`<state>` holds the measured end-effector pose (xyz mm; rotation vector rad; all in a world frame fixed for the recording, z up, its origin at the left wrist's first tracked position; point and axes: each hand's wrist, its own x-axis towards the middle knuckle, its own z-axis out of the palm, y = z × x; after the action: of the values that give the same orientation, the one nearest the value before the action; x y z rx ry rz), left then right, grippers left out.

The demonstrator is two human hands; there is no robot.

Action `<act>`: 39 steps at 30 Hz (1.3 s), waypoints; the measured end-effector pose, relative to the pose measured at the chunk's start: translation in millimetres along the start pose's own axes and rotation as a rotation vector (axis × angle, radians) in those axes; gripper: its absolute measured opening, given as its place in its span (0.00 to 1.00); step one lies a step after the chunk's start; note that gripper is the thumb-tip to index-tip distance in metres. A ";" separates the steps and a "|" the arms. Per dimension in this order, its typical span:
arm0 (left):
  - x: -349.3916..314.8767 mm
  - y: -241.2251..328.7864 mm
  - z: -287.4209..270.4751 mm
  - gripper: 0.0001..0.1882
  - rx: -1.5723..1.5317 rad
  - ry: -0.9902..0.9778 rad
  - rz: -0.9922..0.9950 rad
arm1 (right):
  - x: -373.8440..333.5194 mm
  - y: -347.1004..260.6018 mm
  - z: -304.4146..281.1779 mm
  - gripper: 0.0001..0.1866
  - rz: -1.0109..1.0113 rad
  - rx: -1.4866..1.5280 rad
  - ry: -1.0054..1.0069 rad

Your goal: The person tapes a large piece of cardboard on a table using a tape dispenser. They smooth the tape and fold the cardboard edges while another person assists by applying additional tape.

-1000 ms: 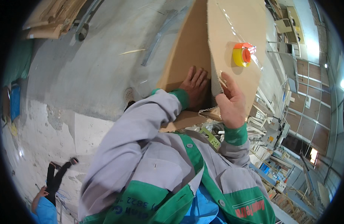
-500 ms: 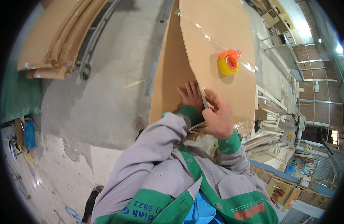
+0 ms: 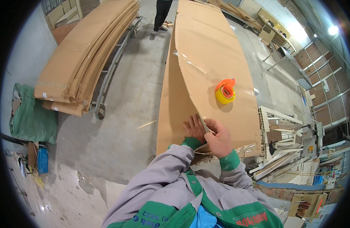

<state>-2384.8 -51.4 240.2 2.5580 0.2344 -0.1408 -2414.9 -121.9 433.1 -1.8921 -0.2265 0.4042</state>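
The upper cardboard panel (image 3: 209,45) lies under the tape dispenser (image 3: 225,95) and reaches well beyond it; its long edge, left of the dispenser, stands raised off the lower cardboard panel (image 3: 168,114), which shows farther left; the right hand (image 3: 219,140), nearer the wearer than the dispenser, pinches that edge between thumb and fingers; the left hand (image 3: 194,130), left of the dispenser and also nearer the wearer, has its fingers extended in the gap, apparently flat on the lower panel and gripping nothing visible; how hard it presses, I cannot tell.

To work the edge well, I would pinch lightly enough to spare its core; the lift should be gradual, since bending one spot sharply would likely crease the board; the left hand seems best kept flat as a counter-pressure; a slight tilt is wiser, as the dispenser looks unfastened and could slide.

The cardboard is plain brown, smooth-faced, stiff yet bowing, its edge ragged and finely toothed; the clear tape strip (image 3: 191,64), beyond and left of the dispenser, is glossy and wrinkled; the dispenser itself pairs a thick yellow ring with an orange holder.
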 end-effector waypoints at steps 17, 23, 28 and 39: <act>47.2 -12.4 109.8 0.40 0.406 -0.071 -0.132 | -5.1 -26.9 6.6 0.23 -0.036 0.105 -0.074; 55.6 -11.1 100.7 0.42 0.273 -0.094 -0.159 | -4.9 -20.5 4.5 0.22 -0.068 0.066 -0.062; 20.9 -9.8 26.8 0.38 0.146 0.042 -0.054 | 6.6 4.0 -5.7 0.22 -0.125 -0.143 0.029; -42.3 -142.3 -225.1 0.22 -0.264 -0.002 -0.121 | 3.5 12.2 1.0 0.21 -0.163 0.002 -0.048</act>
<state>-2442.6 183.2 359.9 2.2821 0.3807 -0.1471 -2412.5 -124.1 420.8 -1.8480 -0.4092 0.3385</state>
